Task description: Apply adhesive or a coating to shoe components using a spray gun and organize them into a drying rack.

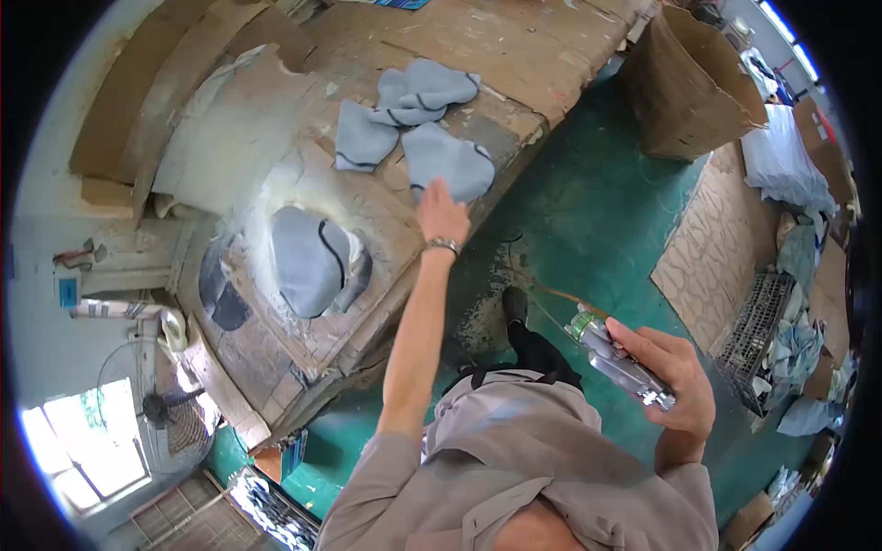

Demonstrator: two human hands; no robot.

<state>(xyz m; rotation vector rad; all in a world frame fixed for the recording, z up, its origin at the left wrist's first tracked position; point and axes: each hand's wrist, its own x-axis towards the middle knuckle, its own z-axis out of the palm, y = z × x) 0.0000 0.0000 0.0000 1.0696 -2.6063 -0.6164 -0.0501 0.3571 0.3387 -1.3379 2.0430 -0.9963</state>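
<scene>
My left hand [443,219] reaches forward over the worktable, its fingers closed at the near edge of a grey fabric piece with dark edging [448,158]. Several similar grey pieces [366,138] lie beside it, some overlapping. Off to the right, over the floor, my right hand [682,378] is wrapped round a metal spray gun [625,364] with a green part at one end. A thin hose runs near that green end. Another grey shaped piece with a black line [308,262] sits left of my left arm, on a whitened, crusted patch of the table.
The cardboard-covered worktable [386,266] has a worn edge along its right side. A large open carton [689,87] stands at the far right. A black plastic crate [755,335] and a patterned board [707,262] lie on the green floor. A fan [170,413] stands at left.
</scene>
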